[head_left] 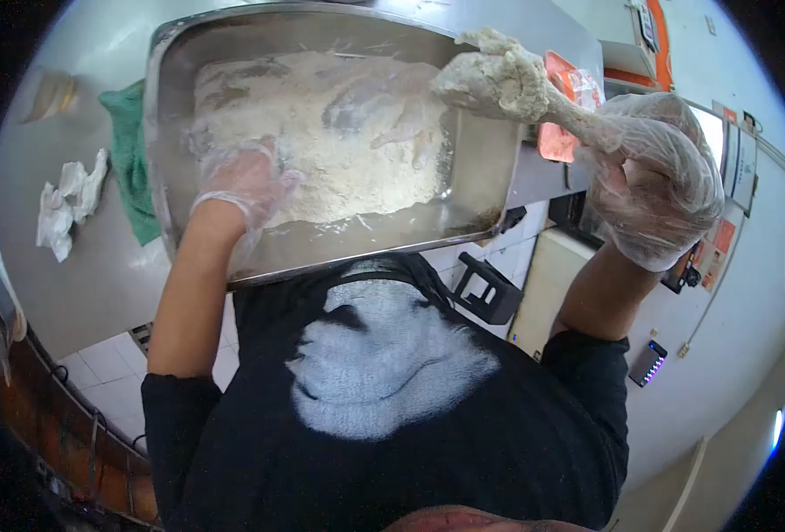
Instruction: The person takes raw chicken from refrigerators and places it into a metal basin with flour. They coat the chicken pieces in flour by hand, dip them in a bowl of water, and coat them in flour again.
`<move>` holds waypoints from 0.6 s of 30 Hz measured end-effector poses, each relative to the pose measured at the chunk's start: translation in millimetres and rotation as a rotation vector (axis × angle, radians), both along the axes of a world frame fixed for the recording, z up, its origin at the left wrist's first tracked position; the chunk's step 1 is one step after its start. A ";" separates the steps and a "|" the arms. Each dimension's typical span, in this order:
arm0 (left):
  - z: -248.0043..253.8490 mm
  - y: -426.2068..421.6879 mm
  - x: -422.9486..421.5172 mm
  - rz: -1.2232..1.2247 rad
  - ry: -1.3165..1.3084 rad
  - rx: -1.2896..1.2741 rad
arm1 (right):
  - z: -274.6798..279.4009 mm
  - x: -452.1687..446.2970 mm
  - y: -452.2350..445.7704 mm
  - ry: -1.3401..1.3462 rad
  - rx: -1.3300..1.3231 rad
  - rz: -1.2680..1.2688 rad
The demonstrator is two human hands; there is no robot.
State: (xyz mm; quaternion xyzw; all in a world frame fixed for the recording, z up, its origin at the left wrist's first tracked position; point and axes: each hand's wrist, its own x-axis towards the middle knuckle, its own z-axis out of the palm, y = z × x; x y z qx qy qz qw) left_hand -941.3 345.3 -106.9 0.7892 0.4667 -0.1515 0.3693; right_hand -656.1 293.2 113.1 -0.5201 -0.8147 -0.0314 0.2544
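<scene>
chicken (403, 127) lies in flour (357, 182) inside a pan (485, 168).

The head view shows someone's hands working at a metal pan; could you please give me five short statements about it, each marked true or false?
1. The right hand holds a powder-coated drumstick by its thin end. True.
2. The left hand is bare. False: it wears a clear plastic glove.
3. The green cloth lies to the left of the metal pan. True.
4. The metal pan holds only clear water. False: it holds whitish powder.
5. The crumpled white pieces lie inside the metal pan. False: they lie on the counter, to the left of the green cloth.
</scene>
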 end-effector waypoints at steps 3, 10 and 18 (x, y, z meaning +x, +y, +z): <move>5.0 6.8 1.8 -0.033 0.030 -0.064 | 11.7 -21.6 26.3 -0.180 -0.145 -0.090; 11.8 8.7 -0.6 -0.070 0.024 -0.080 | -30.6 -18.6 125.2 -0.066 -0.281 -0.410; 9.2 10.4 -2.0 -0.111 0.007 -0.142 | -187.1 37.1 274.1 0.288 -0.380 -0.453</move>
